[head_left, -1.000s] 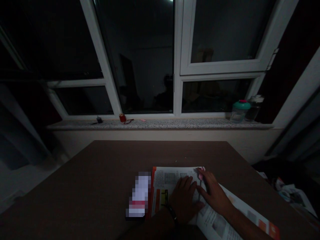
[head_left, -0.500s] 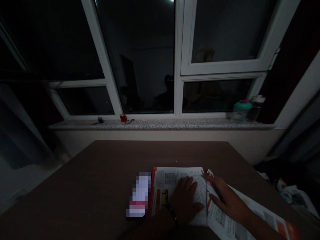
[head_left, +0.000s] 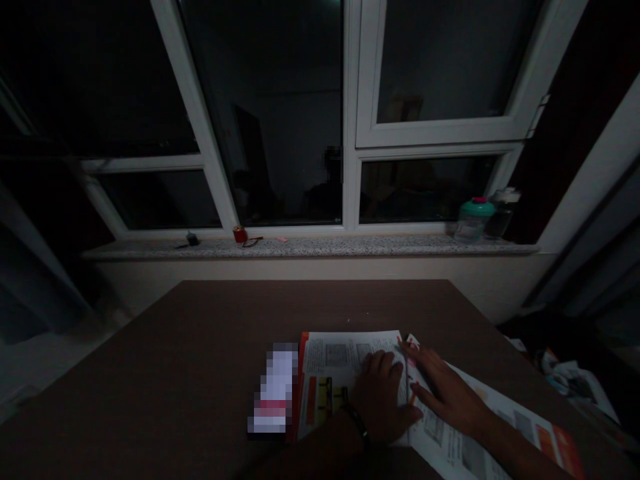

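An open booklet [head_left: 330,373] with white printed pages and orange edges lies on the dark brown table [head_left: 200,360], near its front. My left hand [head_left: 383,400] rests flat on the left page, a dark band on its wrist. My right hand [head_left: 445,393] lies palm down on the right page, fingers spread along the centre fold. Neither hand grips anything. A blurred white and red object [head_left: 273,397] lies just left of the booklet.
A speckled window sill [head_left: 310,248] runs behind the table, under dark windows with white frames. On it stand a teal-lidded jar [head_left: 473,219] and a bottle [head_left: 501,212] at the right, a small red item [head_left: 240,235] at the left. Papers [head_left: 575,387] lie on the floor at the right.
My right hand has slid from the top of the fold to the right page, pressing it flat. My left hand stays on the left page. The view shifted slightly.
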Action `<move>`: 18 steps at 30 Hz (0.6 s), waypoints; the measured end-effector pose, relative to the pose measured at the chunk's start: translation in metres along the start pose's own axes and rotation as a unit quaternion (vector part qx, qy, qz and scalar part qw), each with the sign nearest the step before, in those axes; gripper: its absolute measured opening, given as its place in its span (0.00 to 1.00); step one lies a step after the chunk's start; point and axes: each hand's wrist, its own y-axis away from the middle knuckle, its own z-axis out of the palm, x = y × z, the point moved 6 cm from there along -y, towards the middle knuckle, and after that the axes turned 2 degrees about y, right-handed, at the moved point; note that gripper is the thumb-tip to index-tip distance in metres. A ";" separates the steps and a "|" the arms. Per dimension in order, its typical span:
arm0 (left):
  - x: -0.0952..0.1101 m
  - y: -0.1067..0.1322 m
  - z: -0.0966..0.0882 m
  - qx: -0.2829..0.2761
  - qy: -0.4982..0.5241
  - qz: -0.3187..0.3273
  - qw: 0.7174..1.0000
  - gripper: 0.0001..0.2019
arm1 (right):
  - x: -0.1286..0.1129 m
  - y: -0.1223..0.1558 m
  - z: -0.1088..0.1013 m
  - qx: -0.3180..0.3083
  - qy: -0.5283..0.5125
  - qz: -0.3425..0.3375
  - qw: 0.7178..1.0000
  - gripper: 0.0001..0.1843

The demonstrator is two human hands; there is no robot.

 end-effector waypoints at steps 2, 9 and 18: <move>0.000 0.001 0.004 -0.005 -0.002 -0.004 1.000 0.33 | -0.001 -0.005 0.002 0.012 -0.013 0.009 1.000 0.34; 0.000 0.004 0.004 0.001 0.013 -0.008 1.000 0.35 | -0.004 -0.036 0.002 0.129 -0.023 0.089 0.987 0.28; -0.002 0.005 0.005 0.001 0.020 -0.006 1.000 0.35 | 0.001 -0.030 0.009 0.146 -0.017 0.090 0.985 0.27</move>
